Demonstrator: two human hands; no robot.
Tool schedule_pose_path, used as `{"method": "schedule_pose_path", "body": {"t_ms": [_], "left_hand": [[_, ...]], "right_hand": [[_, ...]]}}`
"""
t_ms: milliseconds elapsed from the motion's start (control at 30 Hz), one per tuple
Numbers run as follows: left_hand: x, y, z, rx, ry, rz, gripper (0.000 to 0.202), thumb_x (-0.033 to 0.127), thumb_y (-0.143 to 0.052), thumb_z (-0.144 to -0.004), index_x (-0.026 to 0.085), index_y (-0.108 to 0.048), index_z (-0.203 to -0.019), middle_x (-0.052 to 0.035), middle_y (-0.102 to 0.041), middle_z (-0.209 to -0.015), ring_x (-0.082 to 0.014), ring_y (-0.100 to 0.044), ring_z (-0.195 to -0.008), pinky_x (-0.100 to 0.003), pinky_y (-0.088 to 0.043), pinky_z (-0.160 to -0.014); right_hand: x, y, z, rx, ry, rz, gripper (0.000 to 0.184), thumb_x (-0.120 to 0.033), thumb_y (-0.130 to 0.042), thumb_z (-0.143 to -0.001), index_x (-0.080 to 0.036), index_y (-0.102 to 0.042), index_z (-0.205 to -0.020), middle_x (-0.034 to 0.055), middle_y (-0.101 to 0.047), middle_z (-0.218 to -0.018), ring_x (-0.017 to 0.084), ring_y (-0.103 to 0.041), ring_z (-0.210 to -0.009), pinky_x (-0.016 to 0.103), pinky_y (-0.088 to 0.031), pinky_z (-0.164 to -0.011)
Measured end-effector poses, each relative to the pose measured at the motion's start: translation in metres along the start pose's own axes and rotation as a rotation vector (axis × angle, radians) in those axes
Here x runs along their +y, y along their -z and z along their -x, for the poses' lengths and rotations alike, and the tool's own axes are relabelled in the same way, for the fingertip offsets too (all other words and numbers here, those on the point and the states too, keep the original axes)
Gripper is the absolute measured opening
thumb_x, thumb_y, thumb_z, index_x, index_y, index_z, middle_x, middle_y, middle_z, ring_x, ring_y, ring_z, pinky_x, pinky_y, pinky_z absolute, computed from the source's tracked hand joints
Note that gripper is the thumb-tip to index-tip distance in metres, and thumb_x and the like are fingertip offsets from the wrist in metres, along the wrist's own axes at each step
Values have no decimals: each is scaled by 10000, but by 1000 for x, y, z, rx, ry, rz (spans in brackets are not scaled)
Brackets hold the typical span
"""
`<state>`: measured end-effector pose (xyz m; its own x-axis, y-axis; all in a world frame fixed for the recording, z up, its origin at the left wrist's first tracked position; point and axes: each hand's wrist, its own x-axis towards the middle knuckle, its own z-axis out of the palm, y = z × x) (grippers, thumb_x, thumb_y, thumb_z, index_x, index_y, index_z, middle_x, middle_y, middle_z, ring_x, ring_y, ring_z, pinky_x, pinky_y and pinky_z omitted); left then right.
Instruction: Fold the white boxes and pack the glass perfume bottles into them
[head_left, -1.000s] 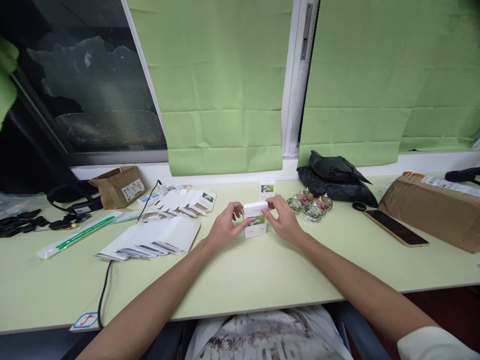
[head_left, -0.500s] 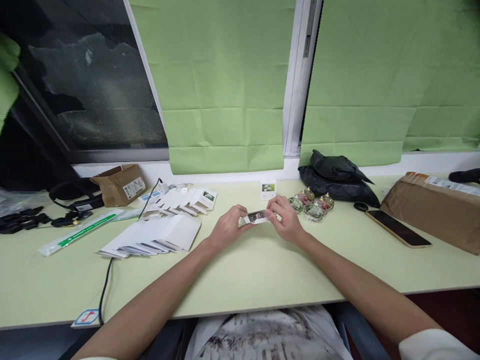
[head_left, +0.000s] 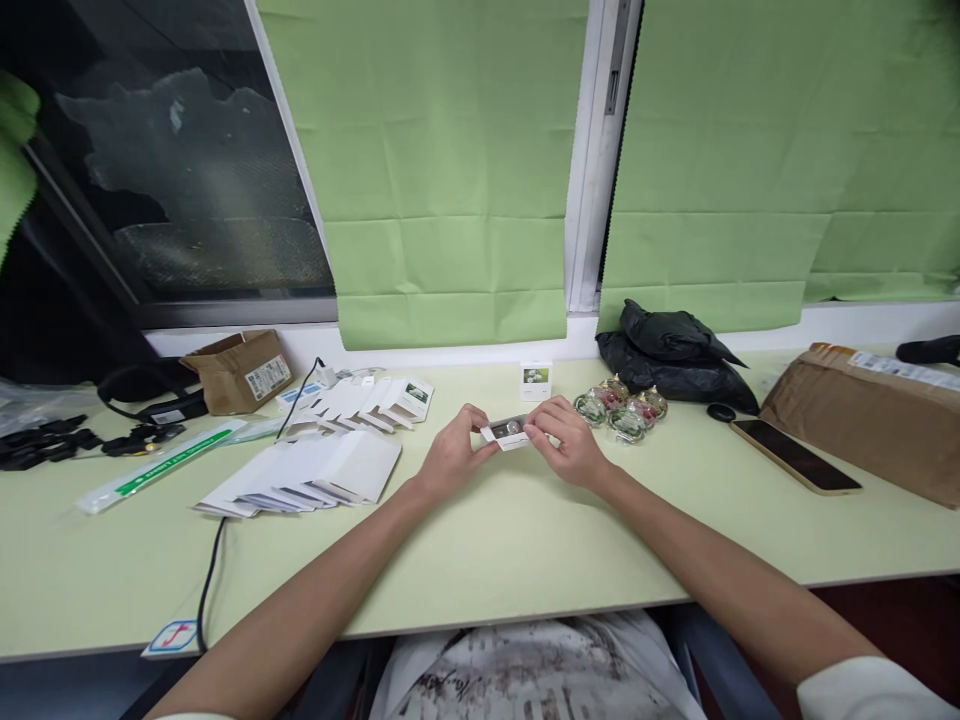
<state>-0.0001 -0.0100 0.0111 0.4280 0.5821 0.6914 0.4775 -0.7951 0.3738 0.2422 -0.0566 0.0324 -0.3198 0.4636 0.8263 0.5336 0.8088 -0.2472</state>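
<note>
Both my hands hold one small white carton box [head_left: 508, 432] just above the pale green table [head_left: 480, 540], near its middle. My left hand [head_left: 450, 455] pinches its left end and my right hand [head_left: 571, 443] pinches its right end. The box lies on its side with an open end turned toward me, and something dark and shiny shows inside. Another small white box with a flower picture [head_left: 535, 380] stands upright behind it. Several round glass ornaments [head_left: 621, 412] lie just right of my right hand.
Fanned flat white carton blanks [head_left: 315, 470] lie left of my hands, more [head_left: 375, 400] behind them. A small brown box [head_left: 241, 371], black cables [head_left: 45, 445] and a long packet [head_left: 161, 465] sit far left. A black bag [head_left: 675, 355], a phone [head_left: 795, 455] and a brown parcel [head_left: 862, 415] are on the right.
The box stood upright with its lid toward me a second ago. My hands have tipped it onto its side so its open end faces me, and lowered it slightly.
</note>
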Motion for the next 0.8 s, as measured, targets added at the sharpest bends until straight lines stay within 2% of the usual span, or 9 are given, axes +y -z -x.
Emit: {"method": "schedule_pose_path", "body": {"t_ms": [233,433,633,800], "left_hand": [[6,0,-2,66,114,120,328,327,-732,-894,251,-460,-1061,-17,-595,-1102,-166,-651,-922,-350,-569,-834],[11,0,-4,89,225,255,362,409,-753,-891,245,-472,-1050,-12,-595,-1084,-133,-660,-801,-292,-558,-680],[14,0,-6,96,252,307,409,469,-771,-872,243,-478,-1047,-14,-609,-1050,-143,-670,-800,-296,-565,-677],[13,2,-5,51,224,275,387,480,-736,-899,245,-473,-1057,-26,-601,-1089,-140,-668,-808,-288,-559,-666]], "right_hand": [[1,0,0,57,-47,12,169,-306,-513,-1046,-249,-614,-924,85,-677,-999,253,-616,-978,452,-507,-893],[0,1,0,78,-54,30,144,-296,-523,-1044,-261,-645,-1114,107,-647,-1126,269,-615,-1104,471,-519,-968],[3,-1,1,89,-57,62,215,-317,-531,-1042,-279,-650,-1216,114,-616,-1148,281,-605,-1114,489,-530,-968],[4,-2,2,100,-62,93,252,-321,-543,-1035,-289,-652,-1260,119,-592,-1153,293,-588,-1118,502,-522,-971]]}}
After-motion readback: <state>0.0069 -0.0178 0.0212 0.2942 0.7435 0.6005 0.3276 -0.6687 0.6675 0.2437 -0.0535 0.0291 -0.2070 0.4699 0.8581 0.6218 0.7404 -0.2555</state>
